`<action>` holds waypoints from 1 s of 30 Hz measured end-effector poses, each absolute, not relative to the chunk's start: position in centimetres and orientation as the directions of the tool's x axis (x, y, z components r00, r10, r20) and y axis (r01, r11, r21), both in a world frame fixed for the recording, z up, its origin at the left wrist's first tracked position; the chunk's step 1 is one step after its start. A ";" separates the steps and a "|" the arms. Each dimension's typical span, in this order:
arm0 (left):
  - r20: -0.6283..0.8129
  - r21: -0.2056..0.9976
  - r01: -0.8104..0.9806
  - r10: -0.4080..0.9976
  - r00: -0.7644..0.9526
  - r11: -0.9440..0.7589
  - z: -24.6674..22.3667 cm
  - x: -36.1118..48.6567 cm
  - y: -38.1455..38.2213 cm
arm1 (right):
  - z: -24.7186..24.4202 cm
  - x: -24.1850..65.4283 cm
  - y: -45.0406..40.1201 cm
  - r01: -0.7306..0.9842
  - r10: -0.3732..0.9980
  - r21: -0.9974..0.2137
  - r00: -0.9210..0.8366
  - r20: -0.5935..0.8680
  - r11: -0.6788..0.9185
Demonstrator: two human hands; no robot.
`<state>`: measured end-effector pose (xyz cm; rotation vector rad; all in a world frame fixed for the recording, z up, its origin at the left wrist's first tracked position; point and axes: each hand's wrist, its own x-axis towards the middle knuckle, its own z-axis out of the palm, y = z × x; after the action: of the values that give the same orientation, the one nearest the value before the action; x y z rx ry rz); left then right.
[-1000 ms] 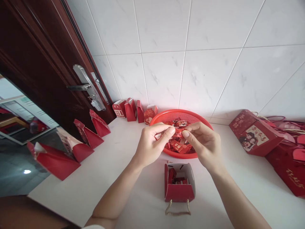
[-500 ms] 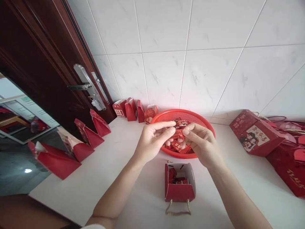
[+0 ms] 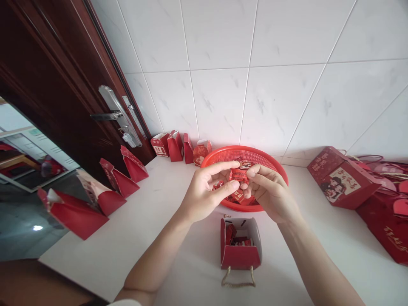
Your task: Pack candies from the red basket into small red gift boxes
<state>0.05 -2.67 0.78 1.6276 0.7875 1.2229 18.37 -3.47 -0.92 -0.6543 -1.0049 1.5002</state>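
Note:
Over the red plastic basket (image 3: 274,163), my right hand (image 3: 270,189) pinches a red wrapped candy (image 3: 239,175) by its right end. My left hand (image 3: 202,187) is beside the candy's left end, with thumb and forefinger parted above and below it. More red packets (image 3: 237,198) lie in the basket beneath my hands. In front of the basket stands an open red gift box (image 3: 240,258) with a pale inside and rope handles. Several small red items (image 3: 242,242) lie in it.
Small red boxes (image 3: 175,146) line the tiled wall, left of the basket. Taller red boxes (image 3: 98,195) stand along the white table's left edge. A red printed box (image 3: 342,178) and red bags (image 3: 384,225) are at the right. A dark door (image 3: 73,76) stands at the left.
My left thumb and forefinger have spread apart, and more of the candy now shows between my hands. The basket and the gift box have not moved.

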 end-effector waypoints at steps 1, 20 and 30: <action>0.364 0.928 -0.039 0.882 0.298 -0.370 0.8 0.1 -2.6 | -0.9 18.4 -3.5 -0.494 0.973 -0.869 -0.189 0.132 0.022; 0.458 0.871 0.045 0.843 0.280 -0.489 0.6 0.1 -2.7 | -1.5 17.9 -4.3 -0.155 0.837 -0.828 -0.016 0.547 0.538; 0.437 0.898 -0.190 0.845 0.308 -0.396 0.8 0.3 -2.7 | -2.0 17.6 -3.8 -0.301 0.851 -0.812 -0.004 0.525 0.500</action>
<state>0.29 -2.75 0.77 1.5690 0.6171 1.2903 17.58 -3.84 -2.05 -0.5566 -1.2643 0.9843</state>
